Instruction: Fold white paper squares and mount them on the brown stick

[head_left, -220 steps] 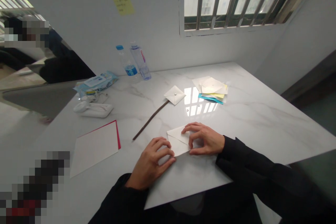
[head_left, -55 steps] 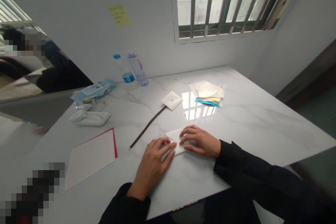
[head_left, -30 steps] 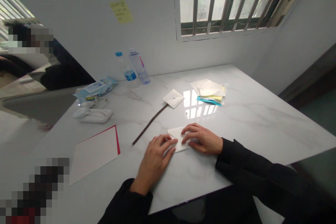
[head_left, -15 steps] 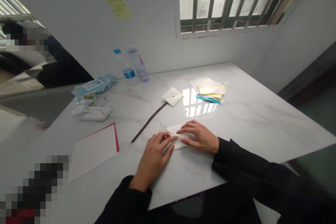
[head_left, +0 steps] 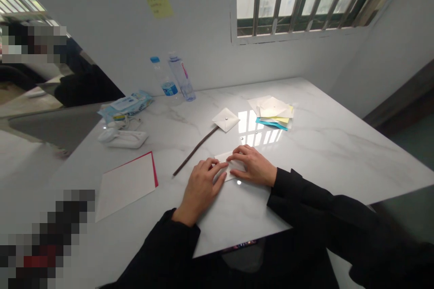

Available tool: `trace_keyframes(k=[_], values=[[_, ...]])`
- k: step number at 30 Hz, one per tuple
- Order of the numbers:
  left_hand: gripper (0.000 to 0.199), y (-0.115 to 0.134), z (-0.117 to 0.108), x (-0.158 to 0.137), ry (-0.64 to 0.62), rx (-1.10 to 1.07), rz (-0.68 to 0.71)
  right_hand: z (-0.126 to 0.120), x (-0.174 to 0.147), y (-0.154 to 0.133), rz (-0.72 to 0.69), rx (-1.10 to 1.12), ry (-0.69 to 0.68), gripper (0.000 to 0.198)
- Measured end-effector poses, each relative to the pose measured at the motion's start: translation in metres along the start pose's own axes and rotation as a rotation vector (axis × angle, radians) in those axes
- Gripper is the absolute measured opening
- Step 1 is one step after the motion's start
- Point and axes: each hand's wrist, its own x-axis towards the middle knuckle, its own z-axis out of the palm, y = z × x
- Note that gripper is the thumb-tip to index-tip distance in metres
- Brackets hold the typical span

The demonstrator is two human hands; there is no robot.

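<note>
Left hand [head_left: 202, 183] and right hand [head_left: 255, 165], fingers loosely spread, rest on folded white paper [head_left: 234, 165] lying between them.

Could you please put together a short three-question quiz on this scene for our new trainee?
1. True or false: the left hand and the right hand both touch the folded white paper.

2. What lies at the far end of the brown stick?
A) a red sheet
B) a white square with a stud
C) a bottle

3. Fill in: the bottle farther left in the picture has a ____ cap.

Key: 1 true; 2 B; 3 blue.
</note>
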Motion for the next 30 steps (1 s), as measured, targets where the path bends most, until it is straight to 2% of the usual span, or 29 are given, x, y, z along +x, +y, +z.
trace_keyframes(k=[4,9,19,30], values=[[0.027,-0.005,0.0,0.014,-0.022,-0.002,0.043,-0.002,0.008,0.011,-0.041,-0.014,-0.009,0.028],[0.038,-0.01,0.0,0.018,-0.045,-0.026,0.088,-0.003,0.01,0.014,-0.044,-0.017,-0.006,0.028],[0.028,-0.012,0.002,0.017,-0.034,-0.083,0.043,-0.001,0.004,0.008,-0.034,0.04,0.058,0.025],[0.026,-0.012,0.0,0.015,-0.042,-0.12,0.011,-0.001,0.004,0.007,-0.02,0.07,0.048,0.027]])
